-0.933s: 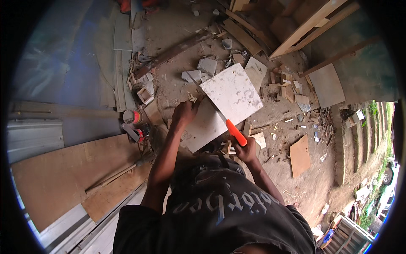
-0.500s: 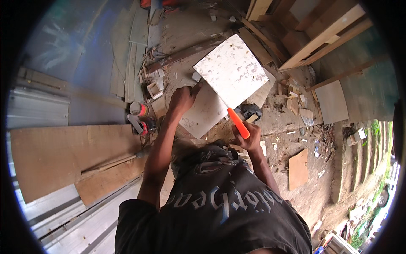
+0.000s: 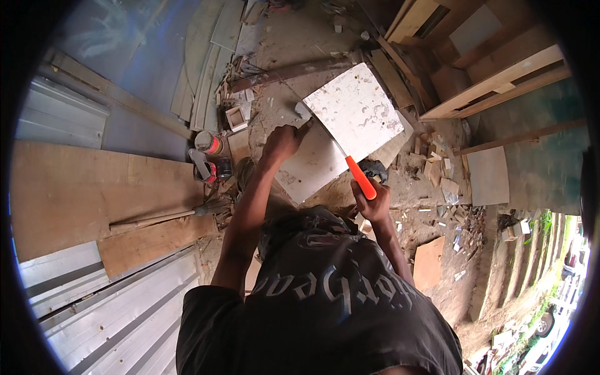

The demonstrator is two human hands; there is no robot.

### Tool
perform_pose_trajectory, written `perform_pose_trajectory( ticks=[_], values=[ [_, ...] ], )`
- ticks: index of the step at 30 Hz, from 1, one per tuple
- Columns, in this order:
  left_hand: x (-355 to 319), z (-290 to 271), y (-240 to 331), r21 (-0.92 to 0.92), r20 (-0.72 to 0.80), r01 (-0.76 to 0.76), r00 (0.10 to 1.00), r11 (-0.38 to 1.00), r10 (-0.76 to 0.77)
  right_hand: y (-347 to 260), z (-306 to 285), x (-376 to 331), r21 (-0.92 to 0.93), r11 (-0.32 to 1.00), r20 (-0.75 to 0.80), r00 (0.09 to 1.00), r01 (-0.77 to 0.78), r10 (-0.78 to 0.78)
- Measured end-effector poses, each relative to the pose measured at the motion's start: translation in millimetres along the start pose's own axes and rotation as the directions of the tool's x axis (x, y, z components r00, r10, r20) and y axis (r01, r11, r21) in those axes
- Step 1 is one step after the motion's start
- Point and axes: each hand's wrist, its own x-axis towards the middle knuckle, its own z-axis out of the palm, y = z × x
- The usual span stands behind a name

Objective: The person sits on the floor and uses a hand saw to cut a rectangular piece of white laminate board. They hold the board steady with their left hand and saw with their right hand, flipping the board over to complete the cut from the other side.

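My right hand (image 3: 374, 201) is wrapped round the orange handle of a handsaw (image 3: 360, 178). Its blade appears edge-on, a thin dark line running up and left along the side of a white, stained square board (image 3: 356, 109). Left of the blade lies a greyish-white panel (image 3: 306, 165); I cannot tell whether it joins the white board. My left hand (image 3: 282, 145) is closed at the panel's upper left edge, thumb pointing toward the blade, fingertips hidden. A black crumpled plastic bag (image 3: 375, 169) sits just beyond my right hand.
Tins (image 3: 209, 144) and a small wooden box (image 3: 236, 119) stand to the left. A broom (image 3: 169, 217) rests by plywood sheets (image 3: 75, 194) and corrugated metal (image 3: 119, 306). Wood offcuts (image 3: 437, 165) litter the right-hand ground, below a wooden frame (image 3: 494, 81).
My view has shifted, so the boards and both hands sit slightly further right and lower. My right hand still grips the handsaw; my left stays at the panel.
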Motion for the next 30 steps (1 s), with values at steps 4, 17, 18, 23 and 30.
perform_pose_trajectory(
  ticks=[4,17,18,23,30],
  values=[
    [1,2,-21,0.071,0.055,0.053,0.997,0.996,-0.057,-46,1,31,0.027,0.998,0.126,0.991,-0.052,0.048],
    [1,29,-112,0.41,-0.069,0.157,0.988,0.899,-0.141,-123,-24,3,0.368,0.851,0.121,0.926,-0.376,0.357],
    [2,25,-124,0.405,-0.081,0.209,0.978,0.89,-0.193,-118,-30,1,0.418,0.822,0.087,0.918,-0.387,0.388],
    [-13,-6,-115,0.175,-0.296,0.226,0.94,0.958,-0.167,-67,-9,14,0.282,0.925,-0.148,0.941,-0.254,0.303],
    [-36,-16,-65,-0.276,-0.449,0.105,0.865,0.956,-0.224,-26,45,7,0.344,0.882,-0.306,0.85,-0.322,0.43]
  ],
)
